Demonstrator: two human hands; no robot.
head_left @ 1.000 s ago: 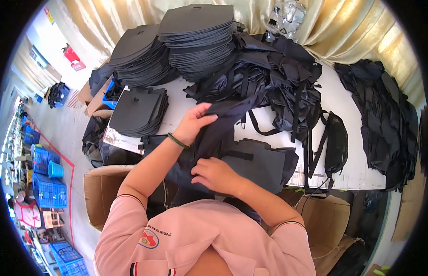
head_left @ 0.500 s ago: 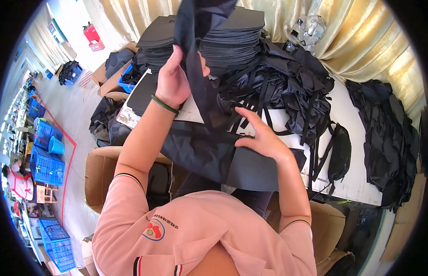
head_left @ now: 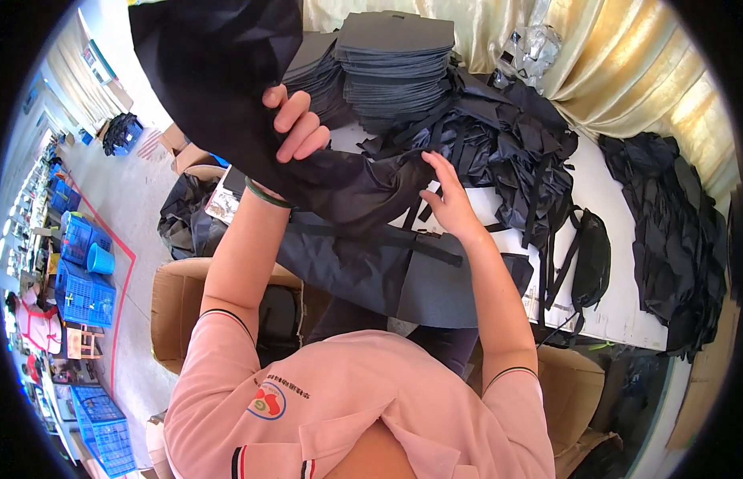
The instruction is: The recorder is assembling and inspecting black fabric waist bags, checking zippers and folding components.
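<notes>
A large limp piece of black fabric (head_left: 228,72) hangs raised over the near left part of the table. My left hand (head_left: 301,128) is closed on its middle, fingers curled round the cloth, and much of the fabric spreads up and left past the hand. Its other end stretches right to my right hand (head_left: 451,199), whose fingertips and thumb pinch the edge. Beneath, another black fabric piece (head_left: 339,255) and a stiff dark grey panel (head_left: 439,283) lie across the table's near edge and my lap.
Tall stacks of dark flat panels (head_left: 395,72) stand at the back. A heap of black fabric with straps (head_left: 507,152) covers the table's middle right, beside a small black pouch (head_left: 588,263). More black pieces (head_left: 667,239) lie far right. Cardboard boxes (head_left: 180,311) flank me.
My left hand has turned over, and the black fabric has swung up and left, spreading out. My right hand, apart from the cloth's edge before, now pinches it slightly higher.
</notes>
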